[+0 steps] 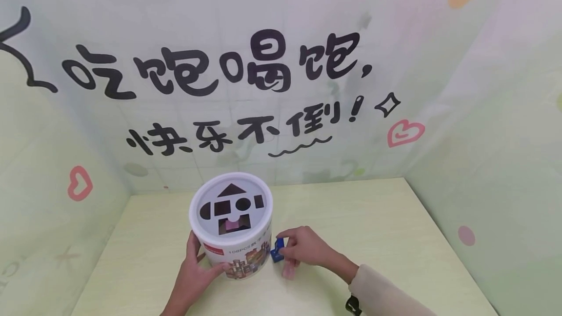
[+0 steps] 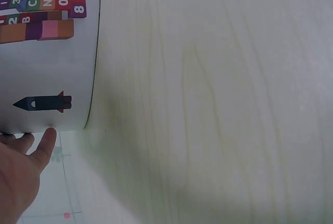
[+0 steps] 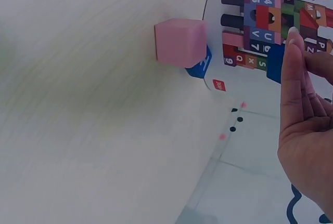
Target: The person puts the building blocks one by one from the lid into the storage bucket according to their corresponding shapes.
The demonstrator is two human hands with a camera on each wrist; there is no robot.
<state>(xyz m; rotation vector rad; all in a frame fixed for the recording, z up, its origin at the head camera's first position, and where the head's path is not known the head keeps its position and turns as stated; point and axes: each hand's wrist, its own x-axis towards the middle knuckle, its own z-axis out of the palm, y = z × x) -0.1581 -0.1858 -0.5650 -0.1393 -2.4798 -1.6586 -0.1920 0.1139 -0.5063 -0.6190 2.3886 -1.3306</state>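
In the head view, a white bucket (image 1: pixel 241 246) printed with coloured blocks stands on the pale desk (image 1: pixel 351 208), its lid (image 1: pixel 212 195) cut with shaped openings; something pink shows through the opening nearest the person; the left hand (image 1: pixel 195 274) grips the bucket, thumb across the front and fingers round the side; the right hand (image 1: pixel 311 247) is just beside the bucket's other side, thumb and fingers pinching a blue block (image 1: pixel 280 243); a second blue block (image 1: pixel 277 257) and a pink block (image 1: pixel 288 273) lie below that hand; black lettering (image 1: pixel 263 62) runs across the wall behind.

In the left wrist view, the left hand's fingers touch the bucket's white side, near a printed dark rocket (image 2: pixel 44 103); wood grain fills much of the rest.

In the right wrist view, the blue block is clamped between thumb and fingers; the pink block sits on the desk, partly covering the second blue block, which is near the bucket's base.
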